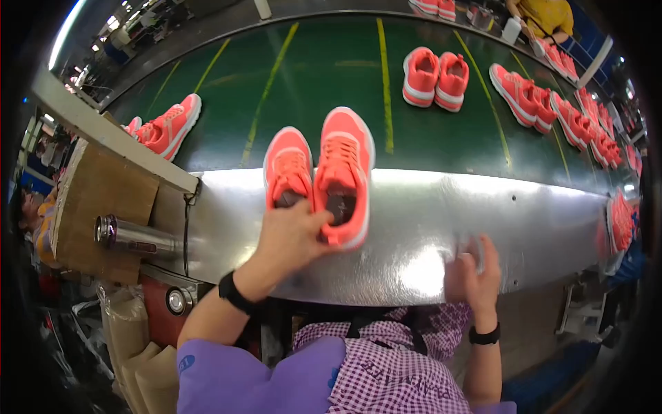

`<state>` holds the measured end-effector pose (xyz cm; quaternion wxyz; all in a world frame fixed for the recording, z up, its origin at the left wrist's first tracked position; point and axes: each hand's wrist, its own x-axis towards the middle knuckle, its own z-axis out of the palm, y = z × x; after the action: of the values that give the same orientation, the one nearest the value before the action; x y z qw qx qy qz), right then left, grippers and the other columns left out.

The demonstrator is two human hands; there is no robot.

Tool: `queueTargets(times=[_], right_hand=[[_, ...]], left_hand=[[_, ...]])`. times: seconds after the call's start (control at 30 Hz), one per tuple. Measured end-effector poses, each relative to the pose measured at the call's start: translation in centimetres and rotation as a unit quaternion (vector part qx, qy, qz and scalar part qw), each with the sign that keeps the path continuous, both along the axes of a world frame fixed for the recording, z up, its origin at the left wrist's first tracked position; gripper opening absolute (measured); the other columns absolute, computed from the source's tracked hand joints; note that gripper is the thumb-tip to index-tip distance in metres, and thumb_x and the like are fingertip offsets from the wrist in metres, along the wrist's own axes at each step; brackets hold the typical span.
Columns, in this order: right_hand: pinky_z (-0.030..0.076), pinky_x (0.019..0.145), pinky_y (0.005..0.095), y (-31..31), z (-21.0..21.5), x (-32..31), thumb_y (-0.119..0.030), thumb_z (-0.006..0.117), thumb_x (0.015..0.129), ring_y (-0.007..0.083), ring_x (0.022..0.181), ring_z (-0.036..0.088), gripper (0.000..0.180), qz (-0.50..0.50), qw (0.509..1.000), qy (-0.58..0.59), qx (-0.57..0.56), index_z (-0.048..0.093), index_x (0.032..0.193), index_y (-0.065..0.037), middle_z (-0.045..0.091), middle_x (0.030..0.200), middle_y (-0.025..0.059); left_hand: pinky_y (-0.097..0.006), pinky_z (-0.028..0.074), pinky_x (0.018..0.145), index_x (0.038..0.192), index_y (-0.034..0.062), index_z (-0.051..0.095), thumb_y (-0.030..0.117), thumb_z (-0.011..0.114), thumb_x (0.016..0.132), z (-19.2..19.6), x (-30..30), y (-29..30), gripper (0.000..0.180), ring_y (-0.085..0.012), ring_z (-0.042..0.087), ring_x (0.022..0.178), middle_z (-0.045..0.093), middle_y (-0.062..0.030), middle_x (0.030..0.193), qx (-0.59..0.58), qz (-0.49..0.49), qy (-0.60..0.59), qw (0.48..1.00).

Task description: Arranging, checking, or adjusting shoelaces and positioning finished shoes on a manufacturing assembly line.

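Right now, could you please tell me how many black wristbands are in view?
2: one black wristband around the wrist of the left hand, and another black wristband around the wrist of the right hand. Background people may wear others that are hidden.

You're in shoe factory, at production line. Long green belt [331, 90] with yellow cross-lines stretches ahead of you. Pairs of matching coral sneakers [452, 84] sit spaced along it. Bare sheet-metal ledge [476, 214] fronts your place. Co-worker [549, 15] in yellow is across belt, upper right. Bright tube light [67, 34] shines at upper left. You wear purple checked apron [403, 379].
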<state>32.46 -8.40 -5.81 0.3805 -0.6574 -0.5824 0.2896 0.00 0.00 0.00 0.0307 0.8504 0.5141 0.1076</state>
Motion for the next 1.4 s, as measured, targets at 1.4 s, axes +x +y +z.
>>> queueTargets(times=[1.4], right_hand=[[0.05,0.091,0.0398,-3.0,4.5,-2.7,-0.023,0.085,0.067,0.0392,0.115,0.054,0.074,0.188,0.978,0.083,-0.04,0.046,0.127,-0.004,0.04,0.139,0.0277]], left_hand=[[-0.037,0.046,0.079,0.096,0.0061,0.065,0.001,0.073,0.062,-3.2,11.4,-4.0,0.035,-0.027,0.056,0.095,0.059,-0.0057,0.102,0.099,-0.076,-0.279,0.952]])
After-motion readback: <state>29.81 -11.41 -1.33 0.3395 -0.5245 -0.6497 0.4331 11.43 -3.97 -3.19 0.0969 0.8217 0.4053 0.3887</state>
